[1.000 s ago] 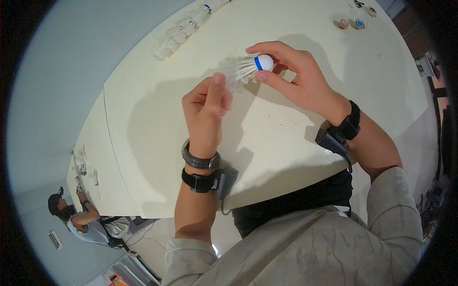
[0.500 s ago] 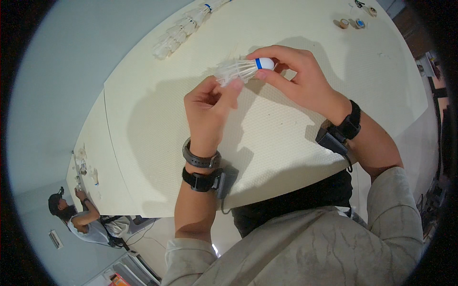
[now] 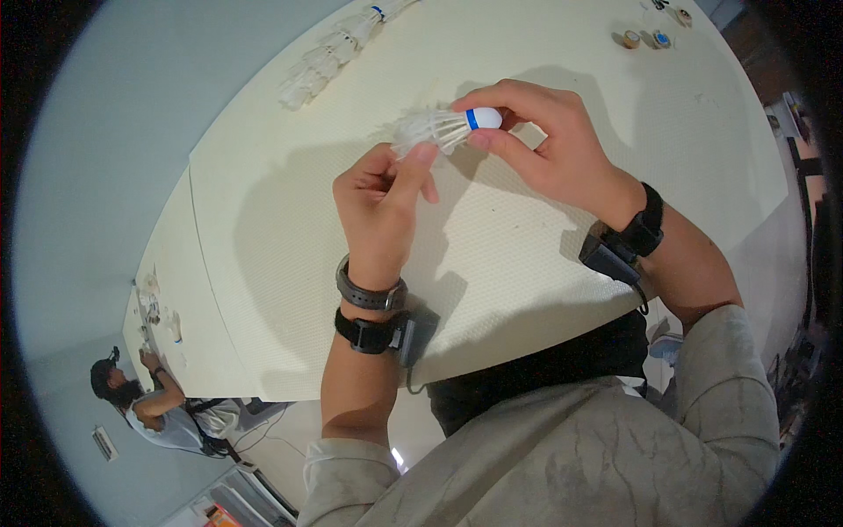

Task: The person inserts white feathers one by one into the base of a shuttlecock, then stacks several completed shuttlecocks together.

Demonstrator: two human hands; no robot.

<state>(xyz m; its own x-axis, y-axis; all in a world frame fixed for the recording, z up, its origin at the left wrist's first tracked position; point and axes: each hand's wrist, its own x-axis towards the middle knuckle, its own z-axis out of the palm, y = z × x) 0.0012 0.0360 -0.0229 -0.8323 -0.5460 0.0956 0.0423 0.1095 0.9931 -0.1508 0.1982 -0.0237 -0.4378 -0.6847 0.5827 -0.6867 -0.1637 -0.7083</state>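
Note:
A white feather shuttlecock lies sideways between my hands above the table, its rounded cork with a blue band toward the right. My right hand grips it at the cork end, thumb below and fingers above. At the feather end, my left hand pinches the frayed skirt between thumb and fingers. The left fingertips behind the feathers are partly hidden.
A stack of nested shuttlecocks lies at the table's far left. Small tape rolls sit at the far right. Another person works at the table's left end. The pale table curves along its edge.
The shuttlecock and both hands have shifted very slightly left. My left thumb has moved a little along the feathers, and both hands keep their hold.

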